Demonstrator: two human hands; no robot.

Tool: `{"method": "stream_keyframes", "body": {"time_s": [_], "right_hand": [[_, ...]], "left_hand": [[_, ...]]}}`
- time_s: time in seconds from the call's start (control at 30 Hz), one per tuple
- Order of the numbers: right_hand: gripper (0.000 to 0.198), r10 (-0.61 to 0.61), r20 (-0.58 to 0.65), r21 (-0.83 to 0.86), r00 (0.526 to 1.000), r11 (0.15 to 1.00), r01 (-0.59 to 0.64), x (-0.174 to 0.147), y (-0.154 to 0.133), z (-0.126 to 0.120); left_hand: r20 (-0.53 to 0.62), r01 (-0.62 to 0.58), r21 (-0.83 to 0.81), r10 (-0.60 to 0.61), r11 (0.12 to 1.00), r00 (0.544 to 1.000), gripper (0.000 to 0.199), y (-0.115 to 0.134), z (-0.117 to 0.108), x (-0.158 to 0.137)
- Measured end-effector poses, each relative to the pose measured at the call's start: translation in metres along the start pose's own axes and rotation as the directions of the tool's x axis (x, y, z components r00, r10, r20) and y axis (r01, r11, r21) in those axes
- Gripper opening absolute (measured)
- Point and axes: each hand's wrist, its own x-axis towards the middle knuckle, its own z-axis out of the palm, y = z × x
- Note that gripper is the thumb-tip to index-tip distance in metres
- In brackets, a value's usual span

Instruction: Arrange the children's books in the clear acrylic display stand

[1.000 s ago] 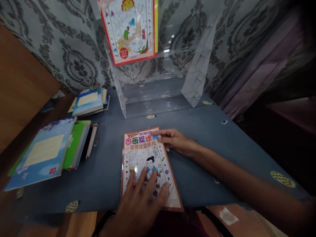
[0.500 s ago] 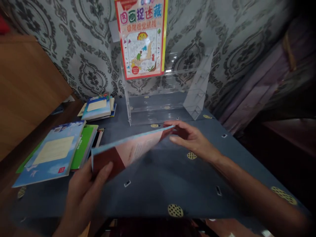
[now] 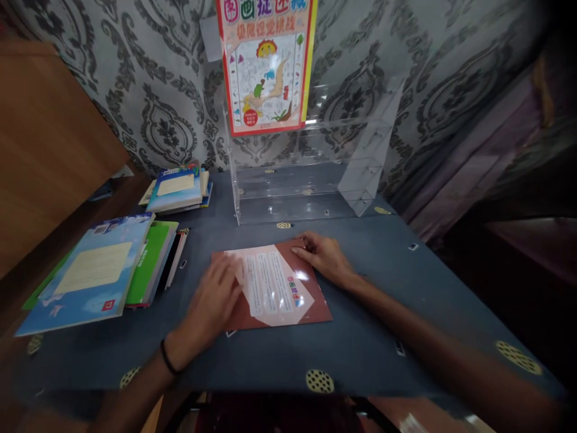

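A thin book (image 3: 270,285) with a reddish-brown and pink cover, printed text and coloured characters lies flat on the dark blue tablecloth. My left hand (image 3: 211,300), a black band at its wrist, rests over the book's left edge; its fingers are stretched out and somewhat blurred. At the far right corner, my right hand (image 3: 322,252) has its thumb on the cover and its fingers bent around the edge. Beyond the book stands a clear acrylic rack (image 3: 306,174), holding one red-bordered picture book (image 3: 268,78) upright at its left.
On the left lies a pile of books (image 3: 97,270) with blue and green covers. Behind it is a smaller stack of books (image 3: 178,187). A wooden panel (image 3: 54,138) rises at the far left, and patterned wallpaper (image 3: 360,66) backs the table.
The book, tilted up between both hands before, now lies flat on the table. My left hand has gone from gripping its near corner to lying over its left side.
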Motion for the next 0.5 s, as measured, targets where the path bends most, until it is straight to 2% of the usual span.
{"method": "stream_keyframes", "body": {"time_s": [0.07, 0.1, 0.17, 0.23, 0.27, 0.33, 0.4, 0.5], "right_hand": [[0.019, -0.014, 0.012, -0.039, 1.000, 0.999, 0.014, 0.000, 0.000, -0.001], [0.019, -0.023, 0.006, -0.070, 1.000, 0.997, 0.023, -0.001, 0.000, -0.002], [0.022, -0.078, -0.051, -0.192, 0.996, 0.979, 0.067, -0.005, -0.002, 0.000], [0.025, -0.214, -0.112, -0.352, 0.970, 0.922, 0.163, -0.011, -0.008, 0.005], [0.023, -0.300, -0.100, -0.406, 0.948, 0.883, 0.237, -0.015, -0.013, 0.010], [0.021, -0.443, 0.025, -0.414, 0.896, 0.811, 0.413, -0.022, -0.023, 0.020], [0.022, -0.502, 0.170, -0.351, 0.848, 0.773, 0.528, -0.026, -0.033, 0.031], [0.026, -0.491, 0.240, -0.356, 0.837, 0.758, 0.546, -0.024, -0.041, 0.041]], "left_hand": [[0.122, -0.188, 0.035, 0.183, 0.981, 0.976, 0.037, 0.014, 0.005, 0.008], [0.168, -0.236, 0.054, 0.225, 0.970, 0.960, 0.036, 0.020, 0.007, 0.012], [0.231, -0.272, 0.093, 0.245, 0.958, 0.942, 0.037, 0.029, 0.010, 0.020], [0.262, -0.279, 0.109, 0.243, 0.954, 0.934, 0.037, 0.033, 0.011, 0.026], [0.271, -0.283, 0.106, 0.246, 0.953, 0.931, 0.037, 0.033, 0.010, 0.028], [0.281, -0.283, 0.089, 0.248, 0.955, 0.927, 0.035, 0.031, 0.009, 0.032], [0.276, -0.267, 0.087, 0.234, 0.960, 0.932, 0.031, 0.029, 0.008, 0.034], [0.262, -0.222, 0.129, 0.183, 0.966, 0.948, 0.025, 0.023, 0.012, 0.038]]}}
